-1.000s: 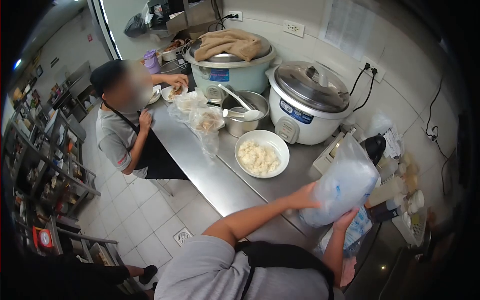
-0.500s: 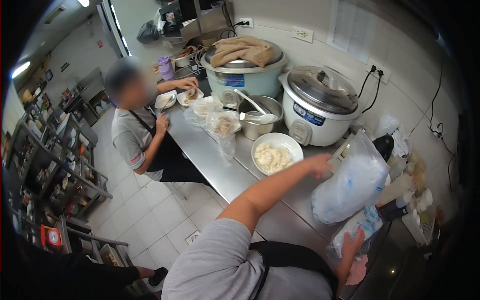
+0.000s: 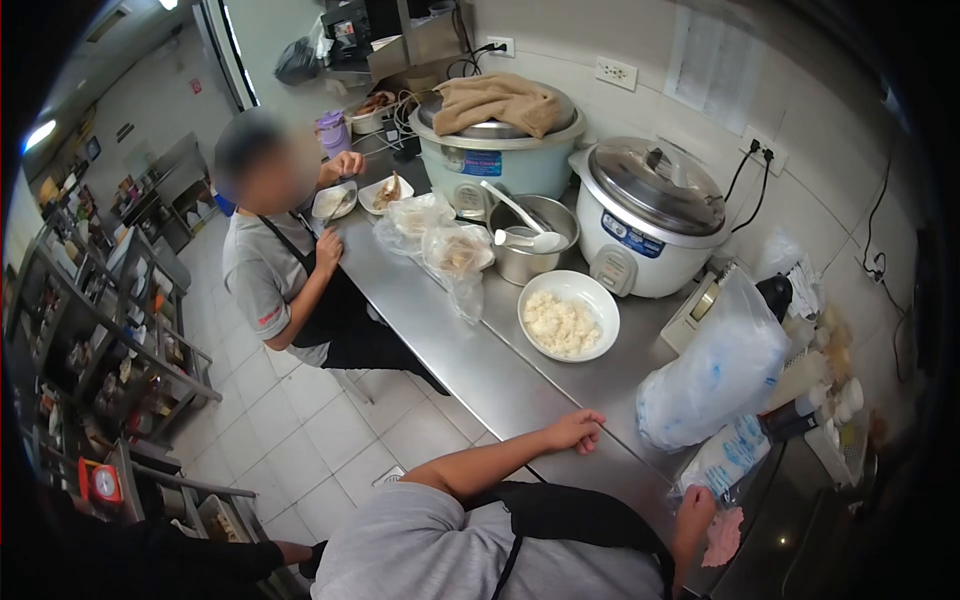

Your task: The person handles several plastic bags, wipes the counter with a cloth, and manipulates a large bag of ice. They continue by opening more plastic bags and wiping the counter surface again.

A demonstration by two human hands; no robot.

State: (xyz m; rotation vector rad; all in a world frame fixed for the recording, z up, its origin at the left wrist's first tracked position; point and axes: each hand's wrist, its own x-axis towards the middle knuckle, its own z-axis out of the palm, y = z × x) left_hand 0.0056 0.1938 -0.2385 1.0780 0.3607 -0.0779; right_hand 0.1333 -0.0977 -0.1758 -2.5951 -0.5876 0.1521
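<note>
My left hand rests on the steel counter near its front edge, fingers curled, holding nothing. My right hand is low at the counter's right end, just below a small printed plastic packet and beside a pink cloth; its fingers are partly hidden. A big clear bag of stacked plastic items leans upright on the counter, apart from both hands. A white bowl of cooked rice stands further back.
Two large rice cookers and a steel pot with ladles line the wall. Plastic bags of food lie mid-counter. A seated person eats at the far end. Sauce bottles stand right. Shelving fills the left.
My left hand let go of the big bag, reached toward the scale, then dropped to the counter's front edge. My right hand came off the big bag and sank below the small packet.
</note>
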